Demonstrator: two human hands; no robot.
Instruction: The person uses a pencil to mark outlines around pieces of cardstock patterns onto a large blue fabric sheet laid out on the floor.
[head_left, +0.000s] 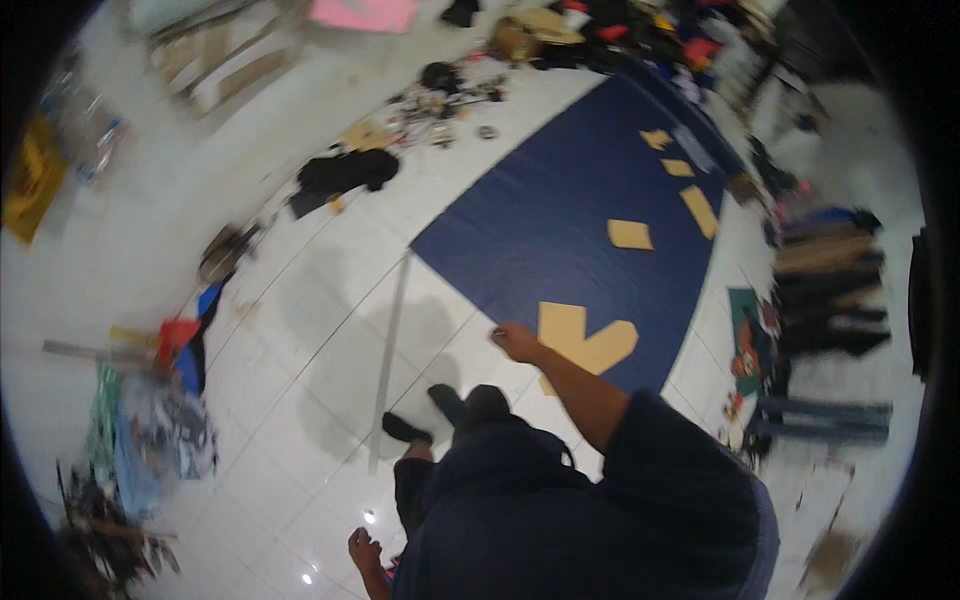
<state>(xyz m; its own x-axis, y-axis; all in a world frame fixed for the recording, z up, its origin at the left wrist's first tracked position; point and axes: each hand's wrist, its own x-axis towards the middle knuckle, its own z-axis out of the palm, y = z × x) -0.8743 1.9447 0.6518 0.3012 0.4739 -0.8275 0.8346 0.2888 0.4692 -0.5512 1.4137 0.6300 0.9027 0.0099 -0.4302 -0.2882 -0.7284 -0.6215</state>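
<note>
My right hand [517,343] is over the near edge of a dark blue fabric sheet [540,200] spread on the floor. Its fingers are closed, with a small pale speck at the tips that I cannot make out. Just to its right a notched tan paper pattern piece [590,343] lies on the fabric, partly hidden by my forearm. Farther up the sheet are a four-sided tan piece [630,235] and several smaller ones. My left hand [365,550] hangs low beside my leg, fingers loosely bent and apart, holding nothing visible. A long grey straightedge [389,365] lies on the tiles left of the fabric.
My feet in black socks [405,428] stand beside the straightedge. A black cloth heap [345,172] and small odds and ends line the left wall. Piled scraps [640,30] fill the far end. Folded trousers [825,420] hang at the right, and plastic bags [150,430] hang at the left.
</note>
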